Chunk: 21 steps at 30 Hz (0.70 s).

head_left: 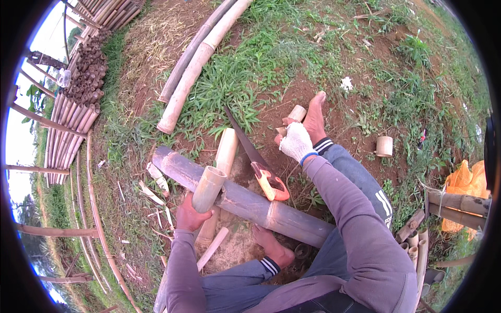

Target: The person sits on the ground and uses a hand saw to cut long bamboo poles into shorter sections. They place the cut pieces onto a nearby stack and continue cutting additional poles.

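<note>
My bare left hand (pixel 193 213) is wrapped round a short, hollow bamboo tube (pixel 206 193), tilted with its open end up, beside a thick bamboo log (pixel 248 205). My right hand (pixel 296 142), in a white knit glove, is down near my right foot with its fingers curled; what they hold, if anything, is hidden. Just beyond that hand lies a short bamboo piece (pixel 297 113). A handsaw (pixel 270 182) with an orange handle leans against the log, blade pointing away. Another pale bamboo length (pixel 226 150) passes beneath the log.
Two long bamboo poles (pixel 201 60) lie on the grass ahead. A cut bamboo ring (pixel 384 146) sits on the soil to the right, near an orange sack (pixel 463 182) and stacked bamboo (pixel 459 203). Bamboo piles (pixel 73 112) stand at the far left. Split pieces (pixel 157 176) lie left of the log.
</note>
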Each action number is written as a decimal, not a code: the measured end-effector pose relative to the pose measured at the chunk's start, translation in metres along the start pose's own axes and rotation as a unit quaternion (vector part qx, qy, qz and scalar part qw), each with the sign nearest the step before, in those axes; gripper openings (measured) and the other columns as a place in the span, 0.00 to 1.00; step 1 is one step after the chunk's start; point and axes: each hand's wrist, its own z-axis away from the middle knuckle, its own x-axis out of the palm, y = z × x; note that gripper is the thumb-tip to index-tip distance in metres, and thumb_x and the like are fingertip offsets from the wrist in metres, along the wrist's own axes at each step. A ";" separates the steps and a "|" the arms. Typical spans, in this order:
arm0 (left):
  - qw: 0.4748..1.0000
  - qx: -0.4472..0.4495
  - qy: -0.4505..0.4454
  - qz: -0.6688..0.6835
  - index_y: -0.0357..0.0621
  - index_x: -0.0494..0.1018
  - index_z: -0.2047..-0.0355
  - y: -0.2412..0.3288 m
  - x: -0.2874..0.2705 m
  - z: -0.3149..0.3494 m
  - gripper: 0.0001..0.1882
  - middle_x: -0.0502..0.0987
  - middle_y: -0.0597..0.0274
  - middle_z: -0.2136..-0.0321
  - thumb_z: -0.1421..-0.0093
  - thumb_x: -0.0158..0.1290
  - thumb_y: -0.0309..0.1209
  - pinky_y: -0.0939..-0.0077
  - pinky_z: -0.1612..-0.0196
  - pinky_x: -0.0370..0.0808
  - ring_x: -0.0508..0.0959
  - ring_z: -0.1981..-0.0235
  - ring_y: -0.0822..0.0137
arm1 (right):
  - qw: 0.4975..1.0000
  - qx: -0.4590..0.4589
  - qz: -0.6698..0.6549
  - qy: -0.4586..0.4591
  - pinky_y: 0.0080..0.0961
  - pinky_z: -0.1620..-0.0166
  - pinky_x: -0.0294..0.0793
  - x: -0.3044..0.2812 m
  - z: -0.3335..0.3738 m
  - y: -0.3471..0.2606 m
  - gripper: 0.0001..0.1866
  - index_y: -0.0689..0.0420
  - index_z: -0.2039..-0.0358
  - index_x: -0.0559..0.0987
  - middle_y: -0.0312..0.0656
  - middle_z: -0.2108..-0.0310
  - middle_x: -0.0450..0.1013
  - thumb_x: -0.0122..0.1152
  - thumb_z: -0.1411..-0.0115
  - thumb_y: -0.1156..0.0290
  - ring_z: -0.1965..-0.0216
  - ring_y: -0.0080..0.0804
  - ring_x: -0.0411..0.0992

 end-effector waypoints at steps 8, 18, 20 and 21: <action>0.999 -0.025 -0.016 -0.042 0.44 0.74 0.41 -0.008 -0.008 0.009 0.48 0.86 0.39 0.53 0.56 0.75 0.59 0.48 0.46 0.82 0.86 0.51 0.38 | 0.956 0.132 0.192 -0.180 0.43 0.33 0.75 -0.044 -0.087 -0.028 0.32 0.62 0.41 0.84 0.60 0.40 0.80 0.57 0.28 0.46 0.36 0.56 0.78; 1.000 -0.015 -0.019 -0.017 0.43 0.74 0.42 -0.003 -0.012 0.013 0.47 0.86 0.39 0.53 0.56 0.75 0.58 0.48 0.46 0.82 0.86 0.51 0.38 | 0.968 0.156 0.027 -0.196 0.42 0.37 0.79 0.041 -0.124 0.076 0.30 0.57 0.43 0.87 0.55 0.41 0.82 0.56 0.29 0.45 0.38 0.51 0.80; 1.000 -0.013 -0.015 -0.021 0.43 0.75 0.42 -0.005 -0.009 0.011 0.47 0.86 0.39 0.53 0.56 0.75 0.58 0.48 0.46 0.82 0.86 0.51 0.38 | 0.967 0.156 -0.005 -0.203 0.42 0.39 0.80 0.035 -0.121 0.076 0.34 0.60 0.43 0.87 0.57 0.42 0.82 0.54 0.29 0.42 0.40 0.51 0.81; 1.000 -0.009 -0.015 -0.022 0.43 0.75 0.42 -0.004 -0.008 0.008 0.47 0.86 0.40 0.53 0.56 0.75 0.58 0.48 0.46 0.82 0.86 0.51 0.38 | 0.968 0.154 -0.021 -0.197 0.43 0.40 0.81 0.032 -0.118 0.078 0.37 0.61 0.44 0.87 0.59 0.43 0.82 0.51 0.29 0.38 0.41 0.52 0.82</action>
